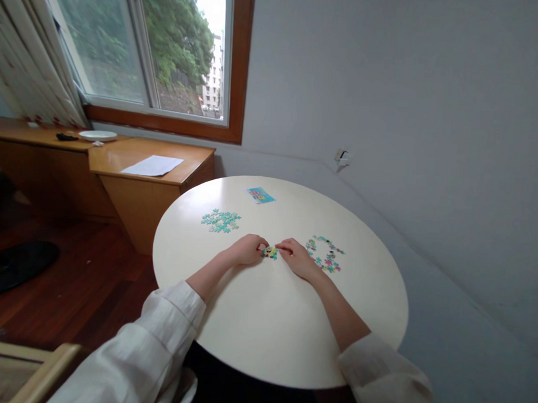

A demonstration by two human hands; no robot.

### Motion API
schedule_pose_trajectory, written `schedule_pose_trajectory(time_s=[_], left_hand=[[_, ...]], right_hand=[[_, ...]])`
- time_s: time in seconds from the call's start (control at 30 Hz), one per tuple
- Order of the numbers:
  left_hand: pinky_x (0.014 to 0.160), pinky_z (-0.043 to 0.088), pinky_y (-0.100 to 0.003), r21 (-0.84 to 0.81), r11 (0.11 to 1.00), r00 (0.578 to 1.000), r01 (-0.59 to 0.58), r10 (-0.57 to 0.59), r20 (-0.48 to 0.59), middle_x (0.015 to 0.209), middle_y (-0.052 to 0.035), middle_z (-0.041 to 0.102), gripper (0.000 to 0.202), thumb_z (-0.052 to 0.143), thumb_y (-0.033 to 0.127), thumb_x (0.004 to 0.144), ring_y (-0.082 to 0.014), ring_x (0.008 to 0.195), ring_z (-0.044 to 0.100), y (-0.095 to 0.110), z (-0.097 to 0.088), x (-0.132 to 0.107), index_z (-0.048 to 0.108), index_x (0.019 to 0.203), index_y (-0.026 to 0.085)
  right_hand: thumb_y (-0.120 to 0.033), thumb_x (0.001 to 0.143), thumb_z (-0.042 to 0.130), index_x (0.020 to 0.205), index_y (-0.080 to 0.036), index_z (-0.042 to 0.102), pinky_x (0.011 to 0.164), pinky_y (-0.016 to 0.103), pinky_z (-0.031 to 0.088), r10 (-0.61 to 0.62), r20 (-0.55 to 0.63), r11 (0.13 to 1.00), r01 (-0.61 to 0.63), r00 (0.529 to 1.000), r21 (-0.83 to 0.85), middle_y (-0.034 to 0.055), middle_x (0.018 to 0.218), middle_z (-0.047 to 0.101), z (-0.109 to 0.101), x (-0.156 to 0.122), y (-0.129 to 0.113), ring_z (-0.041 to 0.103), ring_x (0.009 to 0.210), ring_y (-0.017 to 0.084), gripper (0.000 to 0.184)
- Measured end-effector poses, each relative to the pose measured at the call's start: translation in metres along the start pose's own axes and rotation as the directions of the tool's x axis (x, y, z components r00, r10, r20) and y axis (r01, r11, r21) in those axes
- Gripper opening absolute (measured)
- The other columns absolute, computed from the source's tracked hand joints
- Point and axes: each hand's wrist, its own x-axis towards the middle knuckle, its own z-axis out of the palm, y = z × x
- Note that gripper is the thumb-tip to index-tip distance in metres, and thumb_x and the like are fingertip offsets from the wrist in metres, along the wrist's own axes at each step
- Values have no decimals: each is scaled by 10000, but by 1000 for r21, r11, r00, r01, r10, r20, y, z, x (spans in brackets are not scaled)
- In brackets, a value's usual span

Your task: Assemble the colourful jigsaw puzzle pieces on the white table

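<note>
A small joined patch of jigsaw puzzle pieces [270, 252] in yellow, green and dark colours lies on the round white table [281, 333]. My left hand [249, 250] rests at its left side, fingers curled against its edge. From the right, my right hand [295, 257] touches the patch with thumb and index finger pinched together. Any single piece between those fingers is too small to make out. Loose teal puzzle pieces [221, 221] form a pile beyond my left hand. More mixed-colour pieces [331, 265] lie in a rough ring to the right of my right hand.
A blue picture card [260, 195] lies near the table's far edge. Behind on the left, a wooden desk [195, 156] bears a sheet of paper [153, 165] and a white plate [97, 136]. A wooden chair [47, 370] stands at the lower left; the wall borders the right.
</note>
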Motion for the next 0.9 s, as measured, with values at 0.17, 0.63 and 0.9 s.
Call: schedule_pose_trajectory(time_s=[0.17,0.63,0.9], left_hand=[[644,420,-212,-7,1000,1000,-5,5,-6,787,-58,680,390,462,113,689,-155,692,577,0,0,0,685,1003,171],[658,424,-221,-27,1000,1000,-3,3,2,815,-67,687,381,461,116,695,-164,707,583,5,-3,-2,690,995,164],[640,422,-226,-12,1000,1000,-6,6,-2,773,-58,675,386,462,123,698,-162,679,575,-1,2,1,684,1009,177]], right_hand=[[-161,790,476,895,-163,692,744,282,449,-12,1,1000,12,1000,-12,59,922,557,0,0,1,538,782,128,240],[-150,789,489,893,-164,693,741,284,447,-13,-5,1000,13,1000,-25,62,924,562,0,0,3,543,804,137,230],[-156,788,490,884,-162,695,718,272,451,-28,8,999,28,1000,-22,59,910,565,-2,1,3,542,795,132,226]])
